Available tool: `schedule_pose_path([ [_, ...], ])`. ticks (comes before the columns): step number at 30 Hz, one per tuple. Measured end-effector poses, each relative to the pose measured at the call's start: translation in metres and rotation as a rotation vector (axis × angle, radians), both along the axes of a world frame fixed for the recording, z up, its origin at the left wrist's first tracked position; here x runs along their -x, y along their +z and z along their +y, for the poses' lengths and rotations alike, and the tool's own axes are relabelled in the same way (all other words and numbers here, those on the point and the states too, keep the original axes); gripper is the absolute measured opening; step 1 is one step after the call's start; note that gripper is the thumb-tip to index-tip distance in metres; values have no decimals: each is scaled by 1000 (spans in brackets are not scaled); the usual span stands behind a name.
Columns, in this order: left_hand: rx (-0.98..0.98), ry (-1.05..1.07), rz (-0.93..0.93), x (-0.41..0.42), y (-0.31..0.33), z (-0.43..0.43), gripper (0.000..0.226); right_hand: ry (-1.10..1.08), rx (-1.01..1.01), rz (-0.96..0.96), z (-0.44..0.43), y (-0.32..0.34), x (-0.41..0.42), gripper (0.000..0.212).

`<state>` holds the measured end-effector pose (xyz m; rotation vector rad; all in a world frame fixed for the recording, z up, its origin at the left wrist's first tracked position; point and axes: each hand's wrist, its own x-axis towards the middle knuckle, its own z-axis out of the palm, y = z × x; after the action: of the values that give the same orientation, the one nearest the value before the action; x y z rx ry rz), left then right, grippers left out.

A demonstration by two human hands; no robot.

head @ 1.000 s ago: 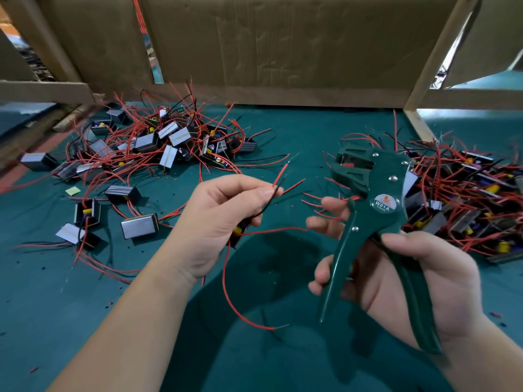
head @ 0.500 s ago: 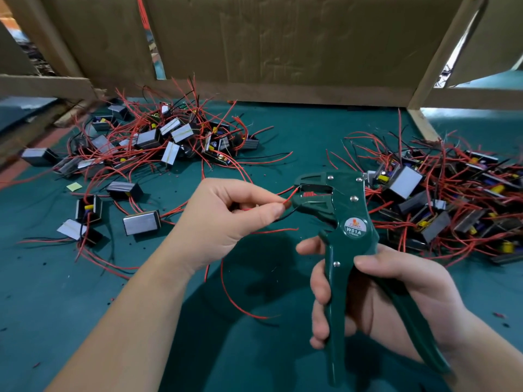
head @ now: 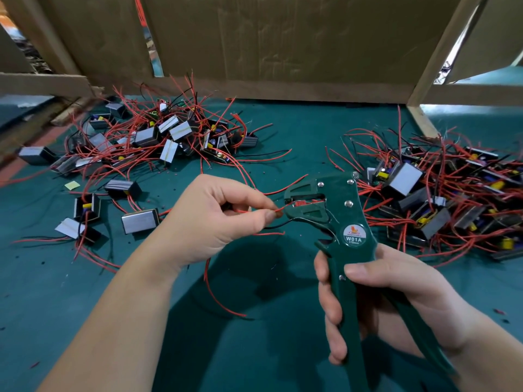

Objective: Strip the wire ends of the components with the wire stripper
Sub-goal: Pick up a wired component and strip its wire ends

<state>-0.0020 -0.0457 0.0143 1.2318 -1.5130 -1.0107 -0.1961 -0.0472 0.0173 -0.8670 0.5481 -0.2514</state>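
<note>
Now we pinch a red wire [head: 245, 211] between the thumb and forefinger of our left hand [head: 215, 222], the other fingers curled loosely into the palm. The wire's end reaches into the mouth of the wire stripper [head: 343, 219], whose head points left, just beside our fingertips [head: 268, 215]. Whether the jaws are biting the wire, we cannot tell. A black wire [head: 278, 224] runs from under the same thumb to the underside of the tool's head. Below our left hand, a long red loop [head: 219, 299] hangs down over the green mat [head: 297, 137].

Our right hand [head: 402, 301] grips the stripper's dark green handles, four fingers wrapped round the near handle and the thumb laid across the body below the round W01A label. The far handle runs out under the palm, and the two handles stand apart.

On the mat, one heap of components [head: 158, 137] with red and black leads lies to the left and behind our left hand, and a second heap [head: 438, 199] lies to the right, behind the tool. A small yellow slip [head: 72, 185] sits near the left heap. Cardboard walls [head: 283, 38] close off the back of the bench.
</note>
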Motion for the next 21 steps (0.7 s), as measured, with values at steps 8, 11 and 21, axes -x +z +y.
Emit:
schedule_pose_path([
  [8,44,13,82,2,0,-1,7,-115,44,-188,2,-19,41,31],
  [11,42,6,99,2,-1,-1,9,-126,41,-162,3,-16,42,31],
  [21,37,-35,9,-3,-2,-2,7,-93,81,-112,4,-14,41,28],
])
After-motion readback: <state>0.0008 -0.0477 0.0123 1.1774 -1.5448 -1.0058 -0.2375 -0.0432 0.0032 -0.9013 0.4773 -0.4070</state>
